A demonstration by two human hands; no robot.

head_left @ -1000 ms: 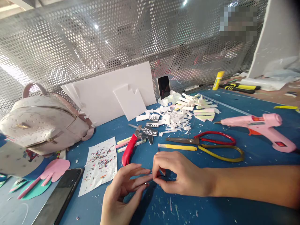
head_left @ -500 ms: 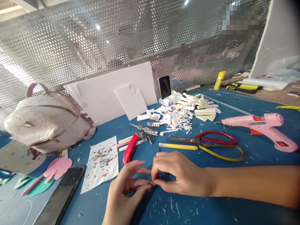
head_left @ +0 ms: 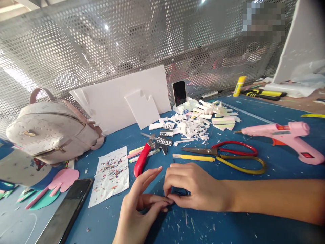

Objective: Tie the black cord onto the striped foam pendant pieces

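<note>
Low over the blue table [head_left: 203,230], the fingertips of my two hands meet. My left hand [head_left: 142,210] pinches with thumb and lower fingers while its index finger sticks out upward. Curled over from the right, my right hand [head_left: 193,186] presses thumb and fingertips together against the left fingertips. Whatever lies between them is too small and covered to make out. Just beyond the hands are a red-handled knife [head_left: 142,158], a yellow marker [head_left: 194,158] and scissors [head_left: 238,151] with one red and one yellow handle. Several black-and-white cut pieces [head_left: 164,141] lie behind the knife.
Left are a paper sheet [head_left: 110,179] with coloured bits, a dark phone [head_left: 64,213] and a pale backpack [head_left: 48,127]. White scraps [head_left: 191,127] are heaped mid-table. A pink glue gun [head_left: 291,135] lies right, a glue stick [head_left: 239,86] behind. White boards [head_left: 109,101] lean on the mesh.
My left index finger has lifted away from the right hand. The left thumb and lower fingertips have shifted slightly right. My right hand stays nearly where it was.
</note>
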